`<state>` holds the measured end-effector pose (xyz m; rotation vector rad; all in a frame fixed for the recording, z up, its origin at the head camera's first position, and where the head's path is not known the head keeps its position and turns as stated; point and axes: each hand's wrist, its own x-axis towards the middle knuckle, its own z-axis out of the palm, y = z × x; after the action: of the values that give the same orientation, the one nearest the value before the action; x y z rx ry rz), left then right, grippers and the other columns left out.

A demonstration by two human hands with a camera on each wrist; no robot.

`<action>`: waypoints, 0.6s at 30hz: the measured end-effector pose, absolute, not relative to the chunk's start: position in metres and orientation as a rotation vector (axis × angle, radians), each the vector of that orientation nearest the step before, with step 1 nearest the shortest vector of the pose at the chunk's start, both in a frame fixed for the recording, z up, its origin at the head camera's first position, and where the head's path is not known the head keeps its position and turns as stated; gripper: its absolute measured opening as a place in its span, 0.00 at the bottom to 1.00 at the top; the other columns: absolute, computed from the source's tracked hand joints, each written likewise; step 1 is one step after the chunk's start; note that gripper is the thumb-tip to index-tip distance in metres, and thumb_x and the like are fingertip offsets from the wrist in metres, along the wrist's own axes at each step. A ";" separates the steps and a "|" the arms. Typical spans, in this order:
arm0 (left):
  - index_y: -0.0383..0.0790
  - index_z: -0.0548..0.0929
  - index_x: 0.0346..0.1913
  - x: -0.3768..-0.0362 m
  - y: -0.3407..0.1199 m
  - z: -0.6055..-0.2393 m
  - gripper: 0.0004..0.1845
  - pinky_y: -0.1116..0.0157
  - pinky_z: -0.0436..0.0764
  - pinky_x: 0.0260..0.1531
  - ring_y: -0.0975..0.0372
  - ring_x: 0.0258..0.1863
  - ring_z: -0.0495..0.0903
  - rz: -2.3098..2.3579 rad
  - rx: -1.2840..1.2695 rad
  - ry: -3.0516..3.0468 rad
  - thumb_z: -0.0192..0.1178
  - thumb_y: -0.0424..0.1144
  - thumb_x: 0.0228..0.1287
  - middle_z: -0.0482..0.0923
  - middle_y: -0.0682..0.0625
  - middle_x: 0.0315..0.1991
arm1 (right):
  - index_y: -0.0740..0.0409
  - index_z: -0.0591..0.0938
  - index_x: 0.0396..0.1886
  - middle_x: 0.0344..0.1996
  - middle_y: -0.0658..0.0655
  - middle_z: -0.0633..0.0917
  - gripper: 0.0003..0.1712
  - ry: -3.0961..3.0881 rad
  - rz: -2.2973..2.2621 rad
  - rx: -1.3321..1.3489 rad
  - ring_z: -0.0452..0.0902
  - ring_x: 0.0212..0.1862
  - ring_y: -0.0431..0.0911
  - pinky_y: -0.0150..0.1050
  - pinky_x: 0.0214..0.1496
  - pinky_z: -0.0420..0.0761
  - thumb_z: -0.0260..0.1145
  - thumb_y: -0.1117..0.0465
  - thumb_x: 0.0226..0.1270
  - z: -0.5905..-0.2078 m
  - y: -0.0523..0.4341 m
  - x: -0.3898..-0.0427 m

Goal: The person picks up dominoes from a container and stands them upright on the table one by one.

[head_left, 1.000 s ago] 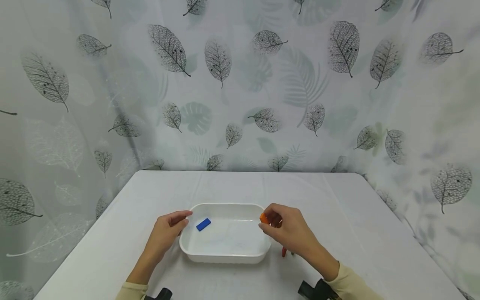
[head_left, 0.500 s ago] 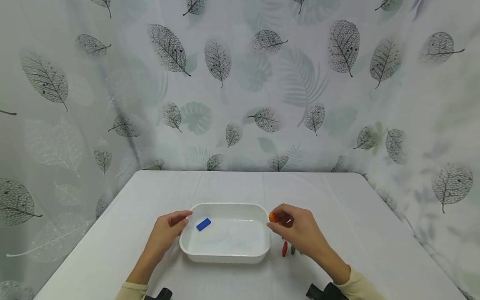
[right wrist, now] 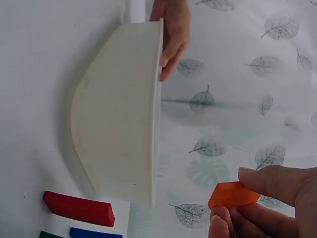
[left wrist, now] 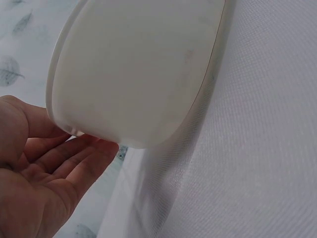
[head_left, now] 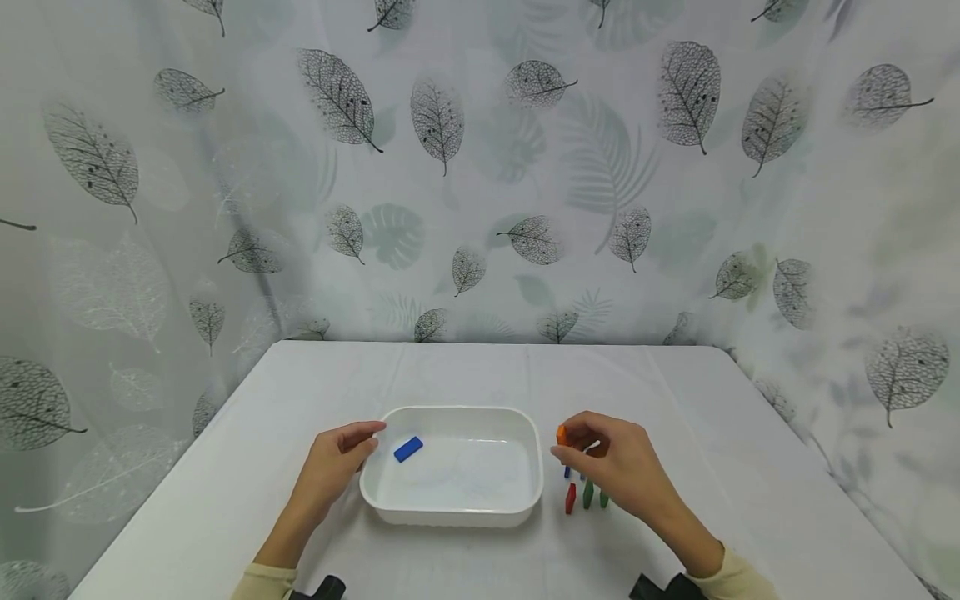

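The right hand (head_left: 615, 462) pinches an orange block (head_left: 561, 434) just right of the white tray (head_left: 450, 512), above the blocks on the worktop (head_left: 480, 375), while the relaxed left hand (head_left: 333, 462) touches the tray's left rim.

Pale curtain (head_left: 480, 167) across the whole upper part of the head view, wrapping round the left and right edges of the frame. Printed all over with dark, veined leaves and fainter grey-green fronds. Soft vertical folds at the left, near the corner. White cloth-covered surface (head_left: 465, 367) in the lower middle, narrowing toward the curtain, faint creases running lengthwise. Fine woven texture of that cloth plain in the left wrist view. Even, diffuse light, only weak shadows.
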<state>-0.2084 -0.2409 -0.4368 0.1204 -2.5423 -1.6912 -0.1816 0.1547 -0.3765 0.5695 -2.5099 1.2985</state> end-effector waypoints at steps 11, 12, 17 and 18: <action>0.39 0.86 0.61 -0.208 -0.239 -0.437 0.15 0.61 0.84 0.52 0.51 0.58 0.80 -1.687 0.146 -2.547 0.62 0.34 0.75 0.82 0.41 0.60 | 0.52 0.89 0.41 0.32 0.41 0.86 0.10 -2.540 1.310 0.499 0.83 0.36 0.39 0.36 0.38 0.86 0.81 0.61 0.61 -0.379 0.170 -0.179; 0.39 0.86 0.61 -0.208 -0.239 -0.436 0.15 0.61 0.84 0.51 0.51 0.58 0.80 -1.684 0.148 -2.548 0.62 0.34 0.75 0.82 0.41 0.60 | 0.52 0.89 0.40 0.32 0.41 0.86 0.10 -2.541 1.318 0.496 0.83 0.36 0.39 0.36 0.38 0.86 0.81 0.61 0.61 -0.379 0.171 -0.178; 0.39 0.86 0.61 -0.209 -0.239 -0.436 0.15 0.64 0.84 0.50 0.52 0.56 0.80 -1.686 0.147 -2.544 0.62 0.34 0.75 0.82 0.42 0.60 | 0.51 0.88 0.39 0.32 0.41 0.86 0.09 -2.536 1.324 0.486 0.83 0.36 0.40 0.36 0.38 0.86 0.81 0.60 0.61 -0.381 0.177 -0.177; 0.39 0.86 0.61 -0.209 -0.239 -0.436 0.15 0.64 0.84 0.50 0.52 0.56 0.81 -1.687 0.145 -2.543 0.62 0.34 0.75 0.82 0.42 0.60 | 0.50 0.88 0.39 0.32 0.41 0.86 0.09 -2.534 1.327 0.485 0.83 0.36 0.40 0.37 0.39 0.86 0.81 0.60 0.61 -0.382 0.178 -0.176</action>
<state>-0.2086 -0.2388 -0.4363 0.1447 -2.5432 -1.6868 -0.1763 0.1777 -0.3819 0.4846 -2.5342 1.3266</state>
